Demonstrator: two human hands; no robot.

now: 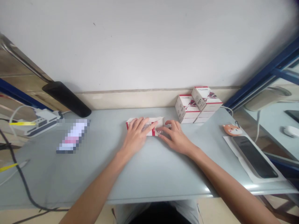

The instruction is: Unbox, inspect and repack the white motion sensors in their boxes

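Observation:
A small white and red cardboard box (153, 130) lies on its side on the desk in front of me, its right end open with flaps standing out. My left hand (136, 133) grips it from above, fingers over the top and thumb stretched along the printed face. At the open end is my right hand (174, 135), its thumb and fingers curved around the end flap (163, 122). Whether anything sits inside the box cannot be made out.
Similar white and red boxes (188, 107) are stacked against the wall at the back right. A phone (254, 157) and an orange animal-face case (232, 129) lie on the right. To the left are a blurred-out phone (73, 137), a power strip (43, 124) and a black cable (22, 174).

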